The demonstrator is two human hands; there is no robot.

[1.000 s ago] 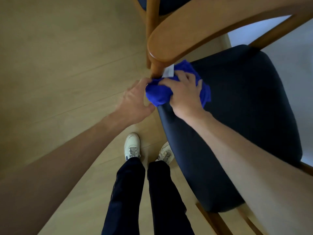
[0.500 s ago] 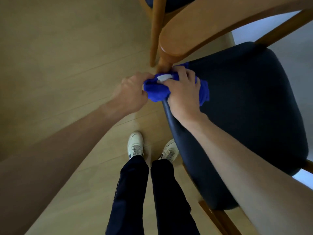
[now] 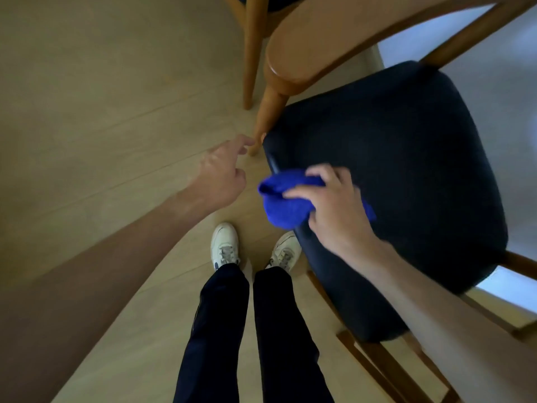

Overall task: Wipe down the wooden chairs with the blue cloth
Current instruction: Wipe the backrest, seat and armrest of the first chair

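From the head camera I see my right hand (image 3: pixel 337 210) gripping the cloth (image 3: pixel 286 203); its fingers (image 3: pixel 322 174) curl over the top of the bunched blue fabric, and the thumb runs along its near side. The cloth sits under those fingers at the left edge of the chair's (image 3: pixel 316 42) dark seat (image 3: pixel 406 175), partly hanging off past that edge.

My left hand (image 3: pixel 222 175) holds nothing. Its fingers (image 3: pixel 242 141) are loosely spread and relaxed, reaching ahead, with the tips just beside the foot of the leg (image 3: pixel 266 117); I cannot tell whether they touch it. The cloth lies to the right of those fingers, with a gap of floor (image 3: pixel 87 97) between.

Beyond both sets of fingers the wooden backrest curves across the top of the frame, and a second chair leg (image 3: pixel 250 53) stands further off. Nearer than the fingers, below them, I see two white shoes (image 3: pixel 225 245) and dark trousers (image 3: pixel 247 330) on the pale floor.
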